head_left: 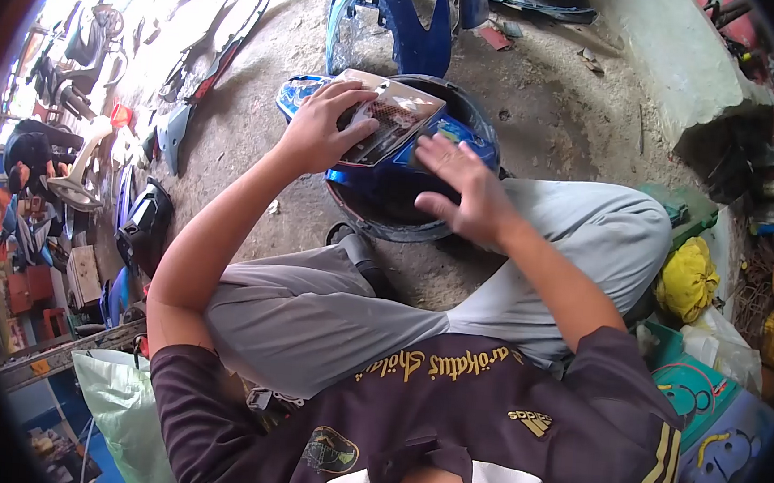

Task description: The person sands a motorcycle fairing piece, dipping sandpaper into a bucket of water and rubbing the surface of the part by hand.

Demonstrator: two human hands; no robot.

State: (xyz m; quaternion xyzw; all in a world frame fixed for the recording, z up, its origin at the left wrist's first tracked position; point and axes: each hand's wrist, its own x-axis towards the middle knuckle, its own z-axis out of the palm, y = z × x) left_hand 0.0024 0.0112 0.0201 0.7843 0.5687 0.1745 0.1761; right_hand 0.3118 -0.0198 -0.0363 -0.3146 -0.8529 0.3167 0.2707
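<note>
A blue plastic panel (382,177) lies across a round black tub (379,227) on the ground before my crossed legs. On the panel rests a beige piece (406,97) with a reddish mesh area. My left hand (330,125) lies over the left part of that piece, its fingers spread and its thumb on the mesh area. My right hand (464,186) is over the panel's right part, fingers stretched out and slightly blurred, with nothing seen in it. Whether its fingertips touch the panel I cannot tell.
Another blue panel (411,32) stands just beyond the tub. Long panels (227,28) and assorted parts lie along the left. A concrete block (686,74) is at the upper right. A yellow bag (689,279) and a green case (696,375) sit by my right knee.
</note>
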